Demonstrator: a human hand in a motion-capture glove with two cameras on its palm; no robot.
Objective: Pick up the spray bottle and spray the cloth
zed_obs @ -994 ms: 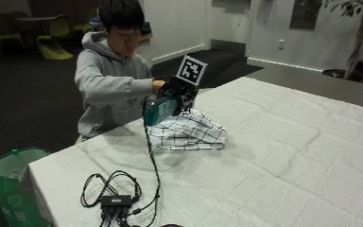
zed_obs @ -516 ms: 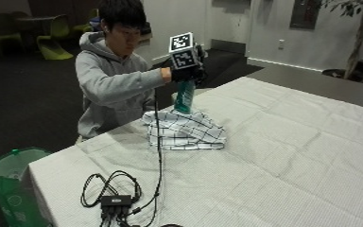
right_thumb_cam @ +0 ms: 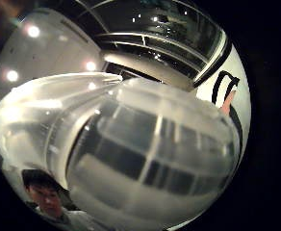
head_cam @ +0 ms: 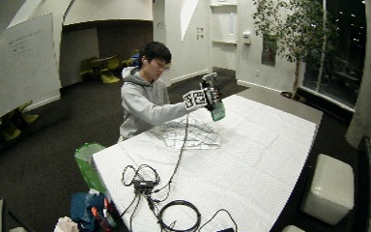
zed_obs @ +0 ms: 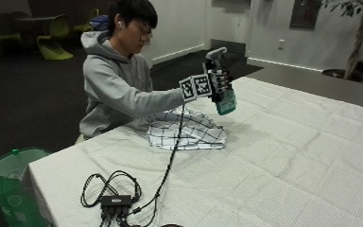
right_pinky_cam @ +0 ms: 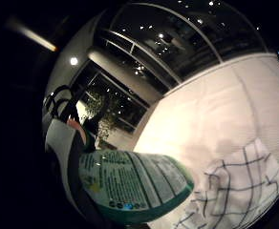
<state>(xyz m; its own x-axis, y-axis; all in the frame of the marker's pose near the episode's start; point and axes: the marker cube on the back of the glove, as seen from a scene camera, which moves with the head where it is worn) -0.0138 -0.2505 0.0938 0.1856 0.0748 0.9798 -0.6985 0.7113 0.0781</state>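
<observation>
Teal spray bottle [zed_obs: 224, 97] is up off the table, gripped by the gloved right hand [zed_obs: 217, 83] round its neck; it hangs tilted above the white tablecloth [zed_obs: 295, 156], just past the far edge of the checked cloth [zed_obs: 185, 130]; pickup looks done, spraying not yet; next move: aim the nozzle [zed_obs: 217, 51] down at the cloth, then squeeze the trigger.

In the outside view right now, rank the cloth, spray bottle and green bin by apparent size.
1. Cloth, spread on the table.
2. Green bin, cut off by the picture's edge, so it is unsure against the cloth.
3. Spray bottle, held up in the right hand.
</observation>
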